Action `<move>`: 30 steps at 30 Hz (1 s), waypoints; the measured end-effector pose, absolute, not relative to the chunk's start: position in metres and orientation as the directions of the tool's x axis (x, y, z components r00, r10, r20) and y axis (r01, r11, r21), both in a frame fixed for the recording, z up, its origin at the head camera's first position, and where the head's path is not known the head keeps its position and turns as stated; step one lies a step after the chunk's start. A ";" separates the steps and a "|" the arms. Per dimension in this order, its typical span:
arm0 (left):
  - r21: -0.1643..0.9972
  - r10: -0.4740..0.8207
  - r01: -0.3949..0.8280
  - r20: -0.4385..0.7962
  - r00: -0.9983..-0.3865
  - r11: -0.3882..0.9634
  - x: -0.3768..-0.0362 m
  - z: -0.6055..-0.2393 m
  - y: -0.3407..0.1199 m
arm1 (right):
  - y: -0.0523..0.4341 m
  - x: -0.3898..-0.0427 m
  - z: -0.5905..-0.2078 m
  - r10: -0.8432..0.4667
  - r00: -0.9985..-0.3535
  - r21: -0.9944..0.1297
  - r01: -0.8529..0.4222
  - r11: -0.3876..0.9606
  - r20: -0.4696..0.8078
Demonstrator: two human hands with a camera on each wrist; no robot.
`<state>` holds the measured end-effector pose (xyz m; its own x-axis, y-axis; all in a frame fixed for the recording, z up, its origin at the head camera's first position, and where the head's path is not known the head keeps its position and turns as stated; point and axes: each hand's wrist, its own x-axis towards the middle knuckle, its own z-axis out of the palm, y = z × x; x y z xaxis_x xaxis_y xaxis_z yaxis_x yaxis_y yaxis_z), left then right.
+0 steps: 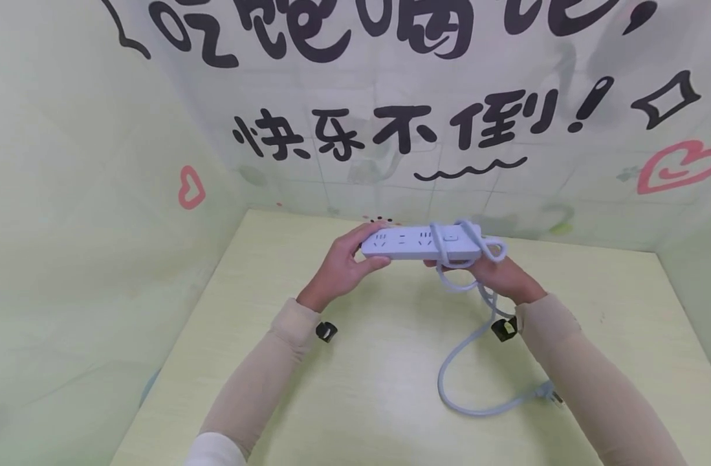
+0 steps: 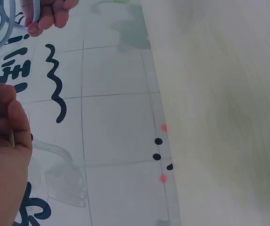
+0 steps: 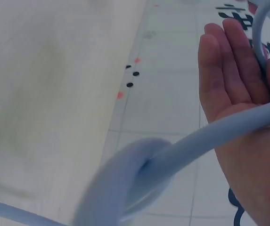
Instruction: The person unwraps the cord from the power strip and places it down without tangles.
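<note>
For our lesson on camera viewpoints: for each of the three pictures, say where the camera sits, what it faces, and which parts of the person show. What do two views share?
Head: worn on the head, looking forward and down at the power strip held over the table; both forearms and hands show.
Left wrist: on the left wrist, facing the tiled wall; left hand at frame edge.
Right wrist: on the right wrist; right hand cradles the cord.
Shared: both wrist views show the lettered wall.

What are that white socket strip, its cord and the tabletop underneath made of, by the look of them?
White socket strip: seemingly hard moulded plastic, smooth and matte, with crisp edges and cut slots. Pale grey cord: probably flexible rubbery or vinyl sheathing, since it bends into loops. Pale yellow-green tabletop: possibly wood-look laminate; faint grain streaks show, though the surface is uncertain.
</note>
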<state>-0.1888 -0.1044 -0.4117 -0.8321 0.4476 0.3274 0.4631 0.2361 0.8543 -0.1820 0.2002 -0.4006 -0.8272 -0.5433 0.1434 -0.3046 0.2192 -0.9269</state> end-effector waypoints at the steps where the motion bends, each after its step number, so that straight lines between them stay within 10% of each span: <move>1: 0.854 0.450 0.461 0.323 -0.833 0.241 -0.189 -0.412 -0.107 | 0.203 -0.182 -0.398 -0.489 -0.862 -0.911 -0.301 0.282 0.133; 9: 0.865 0.478 0.432 0.275 -0.834 0.257 -0.187 -0.415 -0.120 | 0.215 -0.189 -0.381 -0.233 -0.971 -0.941 -0.135 0.310 0.062; 30: 0.742 0.402 0.426 0.228 -0.887 0.518 -0.193 -0.423 -0.140 | 0.226 -0.155 -0.337 -0.257 -0.934 -0.882 -0.327 0.338 0.248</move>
<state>-0.1925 -0.1400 -0.4234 -0.8867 0.4024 0.2278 0.4258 0.5185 0.7415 -0.1551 0.2256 -0.3373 -0.9340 -0.2571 0.2480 -0.3273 0.3378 -0.8825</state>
